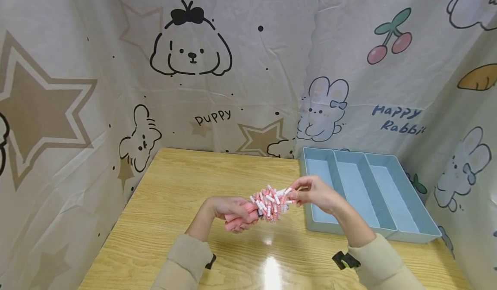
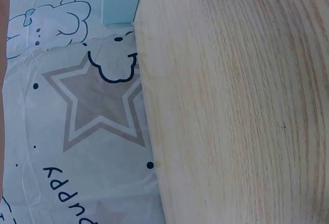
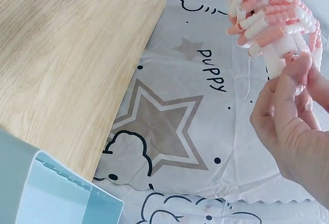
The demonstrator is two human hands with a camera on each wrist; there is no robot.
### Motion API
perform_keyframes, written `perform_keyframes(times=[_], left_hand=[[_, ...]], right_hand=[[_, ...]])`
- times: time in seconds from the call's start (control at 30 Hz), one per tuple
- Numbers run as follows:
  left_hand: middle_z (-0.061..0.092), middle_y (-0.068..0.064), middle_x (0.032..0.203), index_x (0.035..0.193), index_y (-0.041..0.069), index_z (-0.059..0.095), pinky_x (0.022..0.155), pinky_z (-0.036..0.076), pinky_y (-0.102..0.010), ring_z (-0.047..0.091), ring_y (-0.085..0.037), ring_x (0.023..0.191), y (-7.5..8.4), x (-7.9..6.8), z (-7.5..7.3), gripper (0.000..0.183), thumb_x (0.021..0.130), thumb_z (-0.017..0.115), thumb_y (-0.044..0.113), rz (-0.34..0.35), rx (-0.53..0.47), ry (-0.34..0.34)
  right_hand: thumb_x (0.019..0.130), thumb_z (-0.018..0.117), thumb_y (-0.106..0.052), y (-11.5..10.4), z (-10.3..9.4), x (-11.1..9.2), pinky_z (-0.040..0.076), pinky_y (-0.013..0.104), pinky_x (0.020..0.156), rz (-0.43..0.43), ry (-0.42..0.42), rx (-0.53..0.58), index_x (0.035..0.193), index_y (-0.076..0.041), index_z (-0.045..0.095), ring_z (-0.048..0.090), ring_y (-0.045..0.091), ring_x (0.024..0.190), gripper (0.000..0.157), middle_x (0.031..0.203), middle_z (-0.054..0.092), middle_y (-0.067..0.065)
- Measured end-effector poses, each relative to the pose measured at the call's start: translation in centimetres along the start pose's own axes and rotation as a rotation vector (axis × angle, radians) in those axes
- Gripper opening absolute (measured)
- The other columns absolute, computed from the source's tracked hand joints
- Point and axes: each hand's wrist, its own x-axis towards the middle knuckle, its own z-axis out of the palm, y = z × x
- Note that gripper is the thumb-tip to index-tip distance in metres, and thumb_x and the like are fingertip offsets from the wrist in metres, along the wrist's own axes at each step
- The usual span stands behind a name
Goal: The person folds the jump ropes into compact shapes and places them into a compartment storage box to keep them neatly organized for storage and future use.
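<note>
A bundled jump rope (image 1: 270,203) with pink and white beads is held above the table, its soft pink handles (image 1: 236,225) at the left end. My left hand (image 1: 233,210) grips those handles, fingers wrapped round them. At the bundle's right end, my right hand (image 1: 312,193) pinches a white piece between thumb and fingertips. Close up in the right wrist view, beads (image 3: 272,18) fan out above the right hand (image 3: 293,121); what exactly the fingertips hold is partly hidden. In the left wrist view only a sliver of skin shows at the left edge.
A light blue tray (image 1: 397,234) with three long compartments stands on the right of the wooden table (image 1: 163,238). A printed curtain (image 1: 248,65) hangs behind and at both sides. Dark straps (image 1: 345,260) sit by the sleeves.
</note>
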Motion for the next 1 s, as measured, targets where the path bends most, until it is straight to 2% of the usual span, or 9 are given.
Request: perform_keyframes(times=[0.17, 0.3, 0.53, 0.7, 0.87, 1.0], left_hand=[[0.05, -0.001, 0.068, 0.093, 0.005, 0.049, 0.05, 0.042, -0.023, 0.047, -0.008, 0.054, -0.1, -0.2, -0.08, 0.008, 0.087, 0.043, 0.007, 0.007, -0.025, 0.008], [0.049, -0.001, 0.068, 0.092, 0.006, 0.048, 0.05, 0.041, -0.023, 0.046, -0.008, 0.054, -0.13, -0.26, -0.13, 0.008, 0.086, 0.043, 0.007, 0.006, -0.024, 0.026], [0.05, -0.001, 0.069, 0.093, 0.005, 0.049, 0.051, 0.042, -0.023, 0.047, -0.008, 0.054, -0.11, -0.39, -0.11, 0.009, 0.087, 0.043, 0.007, 0.011, -0.022, 0.029], [0.051, -0.001, 0.069, 0.094, 0.005, 0.05, 0.051, 0.043, -0.024, 0.048, -0.009, 0.054, -0.19, -0.45, -0.3, 0.009, 0.088, 0.043, 0.007, 0.017, -0.027, 0.022], [0.051, -0.001, 0.069, 0.093, 0.005, 0.049, 0.051, 0.042, -0.023, 0.047, -0.008, 0.054, -0.2, -0.53, -0.26, 0.009, 0.087, 0.043, 0.007, 0.017, -0.028, 0.023], [0.051, -0.001, 0.069, 0.093, 0.006, 0.049, 0.052, 0.042, -0.023, 0.046, -0.008, 0.055, -0.1, -0.52, -0.15, 0.008, 0.087, 0.043, 0.008, 0.027, -0.023, 0.023]], right_hand=[[0.082, 0.064, -0.003, -0.44, -0.08, -0.15, 0.054, 0.041, 0.07, -0.031, 0.013, 0.035, 0.098, 0.019, 0.056, 0.066, 0.021, 0.068, 0.028, 0.082, 0.064, 0.008], [0.083, 0.063, -0.005, -0.44, -0.19, -0.3, 0.054, 0.039, 0.072, -0.046, 0.032, 0.011, 0.102, 0.02, 0.056, 0.067, 0.024, 0.073, 0.033, 0.084, 0.067, 0.01], [0.082, 0.065, -0.009, -0.5, -0.14, -0.65, 0.053, 0.039, 0.076, -0.068, 0.018, -0.055, 0.103, 0.016, 0.06, 0.067, 0.018, 0.077, 0.032, 0.091, 0.067, 0.016], [0.082, 0.067, -0.012, -0.47, -0.19, -0.79, 0.053, 0.034, 0.076, -0.112, -0.007, -0.121, 0.1, 0.009, 0.065, 0.066, 0.017, 0.081, 0.028, 0.099, 0.063, 0.013], [0.084, 0.065, -0.014, -0.33, -0.21, -0.71, 0.052, 0.035, 0.078, -0.138, -0.037, -0.102, 0.1, 0.011, 0.064, 0.065, 0.019, 0.083, 0.03, 0.098, 0.064, 0.009], [0.085, 0.064, -0.015, -0.21, 0.01, -0.57, 0.052, 0.041, 0.077, -0.113, 0.003, -0.048, 0.099, 0.014, 0.062, 0.066, 0.019, 0.079, 0.033, 0.092, 0.066, 0.009]])
